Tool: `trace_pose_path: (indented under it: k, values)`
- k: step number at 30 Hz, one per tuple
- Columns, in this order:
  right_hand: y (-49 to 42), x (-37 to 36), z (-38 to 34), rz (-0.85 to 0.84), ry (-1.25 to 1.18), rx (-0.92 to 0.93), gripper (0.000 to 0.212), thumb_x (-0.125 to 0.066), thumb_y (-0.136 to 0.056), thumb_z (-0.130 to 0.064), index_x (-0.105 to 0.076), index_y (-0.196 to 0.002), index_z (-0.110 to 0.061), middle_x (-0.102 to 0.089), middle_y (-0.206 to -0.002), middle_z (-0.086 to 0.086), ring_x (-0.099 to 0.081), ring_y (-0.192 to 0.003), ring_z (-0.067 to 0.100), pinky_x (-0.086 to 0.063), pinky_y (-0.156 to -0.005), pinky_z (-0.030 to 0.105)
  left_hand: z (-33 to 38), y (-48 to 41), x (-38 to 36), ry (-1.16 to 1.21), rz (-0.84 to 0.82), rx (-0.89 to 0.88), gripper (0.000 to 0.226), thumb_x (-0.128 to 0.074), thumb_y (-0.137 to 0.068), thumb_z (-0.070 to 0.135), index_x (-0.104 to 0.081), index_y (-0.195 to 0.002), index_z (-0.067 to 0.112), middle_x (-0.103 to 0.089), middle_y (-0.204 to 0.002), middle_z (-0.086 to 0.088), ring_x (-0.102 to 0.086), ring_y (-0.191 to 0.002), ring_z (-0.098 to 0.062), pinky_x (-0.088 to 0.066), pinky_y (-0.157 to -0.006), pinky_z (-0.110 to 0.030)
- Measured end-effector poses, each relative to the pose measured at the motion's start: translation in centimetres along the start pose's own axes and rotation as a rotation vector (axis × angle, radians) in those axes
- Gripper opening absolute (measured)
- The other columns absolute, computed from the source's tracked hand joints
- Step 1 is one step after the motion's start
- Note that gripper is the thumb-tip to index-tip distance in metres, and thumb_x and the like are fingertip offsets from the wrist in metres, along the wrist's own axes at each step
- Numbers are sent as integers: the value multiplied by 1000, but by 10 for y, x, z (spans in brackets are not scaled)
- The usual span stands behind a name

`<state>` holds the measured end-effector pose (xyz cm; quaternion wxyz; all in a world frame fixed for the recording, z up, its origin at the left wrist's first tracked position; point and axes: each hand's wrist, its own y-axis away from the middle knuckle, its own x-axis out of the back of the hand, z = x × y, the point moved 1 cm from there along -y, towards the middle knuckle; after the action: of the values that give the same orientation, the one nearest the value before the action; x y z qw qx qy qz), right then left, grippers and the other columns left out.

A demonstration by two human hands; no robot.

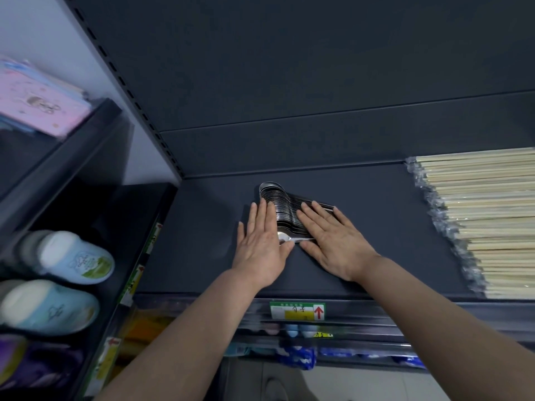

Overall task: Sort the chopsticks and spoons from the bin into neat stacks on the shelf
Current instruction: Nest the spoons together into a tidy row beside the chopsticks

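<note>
On shelf (202, 233): chopsticks (486, 215) stacked right, spoons (279, 199) rowed centre. Left grip (260, 244) and right grip (335, 241) flat-fingered, pressing spoons, holding nothing. Bin unseen; probably late stage.

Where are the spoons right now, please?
In the head view, the spoons lie in a row on the shelf, between the left hand and right hand, left of the chopsticks.

You are looking at a dim scene: the dark shelf (202, 241) soaks up the light, and the pale wall (34, 24) at the upper left is the brightest part. Your left hand (260, 244) and right hand (335, 241) are evenly lit and sharp, with only faint, soft shadows beside them. The spoons (282, 206) show small glints. Wide-angle bending slants the slotted upright (115, 70), and the bottles (75, 259) and everything below the shelf's front edge are smeared with blur.
</note>
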<state>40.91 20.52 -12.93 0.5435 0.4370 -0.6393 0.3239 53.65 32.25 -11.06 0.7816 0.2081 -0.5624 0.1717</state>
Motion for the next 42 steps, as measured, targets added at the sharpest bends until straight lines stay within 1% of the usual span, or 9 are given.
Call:
trace_pose_path:
  k: [3,10,19,22,27,31,37,39,42]
  values:
    - [2,-1,1,-7,1,6,85,11,-81,-70,8,-152,-24,13,-159,-9,19,-144,7,12,-118,35,0,2,-1,-8,-4,5,85,-41,-99,47,16,-152,15,23,-160,0,25,-146,-15,2,-122,-46]
    - [6,-3,1,-12,24,18,82,13,-79,-64,11,-151,-26,15,-158,-10,21,-143,6,13,-118,36,1,8,-4,-11,-3,10,86,-42,-99,48,18,-152,16,25,-160,1,27,-145,-15,4,-122,-46]
    - [12,-4,-1,-25,7,16,83,14,-76,-63,12,-151,-27,19,-155,-13,22,-142,7,13,-118,37,0,15,-5,-9,-4,-1,84,-40,-99,48,18,-152,17,25,-160,2,27,-145,-16,4,-121,-47]
    - [14,-3,-3,-28,4,20,84,15,-80,-71,12,-151,-26,19,-155,-12,23,-142,6,12,-118,37,0,18,-6,-3,-3,-1,84,-40,-99,47,17,-152,17,25,-160,2,26,-145,-16,4,-121,-47]
    - [17,-2,-6,-46,-9,21,88,13,-78,-73,10,-152,-26,17,-157,-11,23,-142,7,12,-118,38,0,23,-6,6,5,3,84,-41,-99,48,15,-153,16,23,-160,1,25,-146,-17,4,-121,-46]
    - [19,-1,-6,-63,-20,26,87,14,-73,-65,10,-152,-26,18,-157,-12,23,-143,7,11,-119,38,1,27,-6,20,-10,9,86,-40,-97,53,16,-153,18,24,-160,2,26,-146,-15,4,-121,-46]
    - [25,-2,-8,-74,-22,36,87,14,-78,-73,11,-151,-27,19,-157,-13,23,-142,6,12,-118,38,3,34,-7,32,-32,19,90,-37,-94,61,19,-152,20,27,-159,3,26,-145,-14,4,-121,-48]
    - [26,-1,-9,-81,-19,38,82,9,-82,-70,12,-151,-27,19,-157,-13,23,-142,6,12,-118,38,3,36,-8,30,-34,20,90,-36,-94,62,19,-152,20,28,-159,3,27,-145,-14,4,-121,-49]
    - [30,3,-12,-105,-26,29,64,-10,-98,-55,11,-152,-26,19,-157,-12,22,-143,7,11,-119,38,4,39,-8,36,-40,17,90,-35,-94,62,20,-151,19,29,-158,3,27,-145,-13,4,-121,-49]
